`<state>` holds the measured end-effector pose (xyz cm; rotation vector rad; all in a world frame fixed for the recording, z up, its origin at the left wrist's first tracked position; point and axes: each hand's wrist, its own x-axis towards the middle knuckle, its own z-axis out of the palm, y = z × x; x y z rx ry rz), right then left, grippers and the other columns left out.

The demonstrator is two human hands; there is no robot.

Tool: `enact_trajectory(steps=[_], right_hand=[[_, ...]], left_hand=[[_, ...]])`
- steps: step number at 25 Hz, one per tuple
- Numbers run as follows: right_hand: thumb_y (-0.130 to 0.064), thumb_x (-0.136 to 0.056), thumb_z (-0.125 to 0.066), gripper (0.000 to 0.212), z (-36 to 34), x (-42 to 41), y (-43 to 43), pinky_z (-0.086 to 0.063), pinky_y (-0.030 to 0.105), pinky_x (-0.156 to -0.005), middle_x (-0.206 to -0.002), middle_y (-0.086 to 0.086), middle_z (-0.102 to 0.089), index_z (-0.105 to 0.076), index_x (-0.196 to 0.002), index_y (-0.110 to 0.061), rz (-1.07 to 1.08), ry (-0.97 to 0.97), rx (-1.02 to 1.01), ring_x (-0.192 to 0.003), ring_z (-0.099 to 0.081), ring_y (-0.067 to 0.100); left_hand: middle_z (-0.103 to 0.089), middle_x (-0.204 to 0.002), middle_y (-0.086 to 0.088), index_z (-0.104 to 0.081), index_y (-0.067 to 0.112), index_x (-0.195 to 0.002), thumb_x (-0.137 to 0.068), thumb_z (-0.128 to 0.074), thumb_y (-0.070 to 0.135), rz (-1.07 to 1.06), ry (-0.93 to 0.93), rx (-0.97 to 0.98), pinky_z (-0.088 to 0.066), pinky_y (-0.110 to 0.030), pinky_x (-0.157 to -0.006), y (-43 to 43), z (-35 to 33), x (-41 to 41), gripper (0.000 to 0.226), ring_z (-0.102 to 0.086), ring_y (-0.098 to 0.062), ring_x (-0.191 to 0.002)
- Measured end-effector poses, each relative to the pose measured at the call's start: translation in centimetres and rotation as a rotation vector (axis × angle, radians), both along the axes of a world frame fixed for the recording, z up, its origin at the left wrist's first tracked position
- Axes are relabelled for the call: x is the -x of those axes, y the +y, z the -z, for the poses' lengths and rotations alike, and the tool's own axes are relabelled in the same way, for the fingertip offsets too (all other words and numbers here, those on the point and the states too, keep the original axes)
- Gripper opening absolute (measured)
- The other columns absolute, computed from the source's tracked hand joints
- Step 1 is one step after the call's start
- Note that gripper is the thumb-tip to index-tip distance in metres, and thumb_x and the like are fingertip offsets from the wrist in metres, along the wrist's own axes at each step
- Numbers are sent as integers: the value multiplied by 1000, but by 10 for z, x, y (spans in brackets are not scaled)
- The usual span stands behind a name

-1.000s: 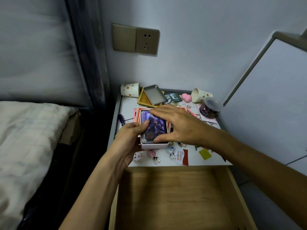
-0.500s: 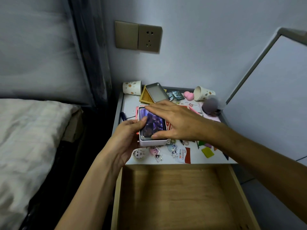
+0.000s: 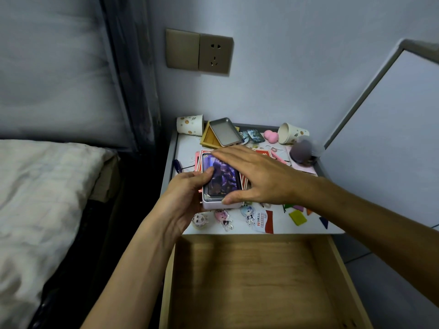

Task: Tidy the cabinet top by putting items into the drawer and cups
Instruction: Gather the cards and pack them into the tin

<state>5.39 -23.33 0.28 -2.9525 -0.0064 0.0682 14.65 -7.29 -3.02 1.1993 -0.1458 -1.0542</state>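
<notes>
Drawer (image 3: 249, 281) open below the front edge; access from above free. Cabinet top (image 3: 185, 148) crowded: cups (image 3: 190, 124) at rear, figures (image 3: 224, 217) along front.

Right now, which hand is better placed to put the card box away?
Probably the left hand: it grips the card box by its side, while the right hand rests flat on top.
</notes>
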Motion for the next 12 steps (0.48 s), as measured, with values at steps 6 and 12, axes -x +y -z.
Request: enact_trajectory(steps=[6,12], right_hand=[[-64,-76,-59,94,1,-2,-4,-26,36,-114,-157,-3,-25,-21,-154,-26,62,11,-132,-142,-21,9],[-64,-75,-64,93,4,-5,-7,-27,36,-112,-154,-2,-28,-26,-152,-26,52,17,-136,-139,-23,10]], left_hand=[[-71,-95,-20,-60,-9,-118,-93,-60,17,1,25,6,-58,-35,-65,-1,-1,0,37,-69,-24,-71],[-69,-98,-21,-64,-4,-109,-93,-59,20,19,17,-15,-57,-32,-64,-3,1,1,29,-67,-24,-71]])
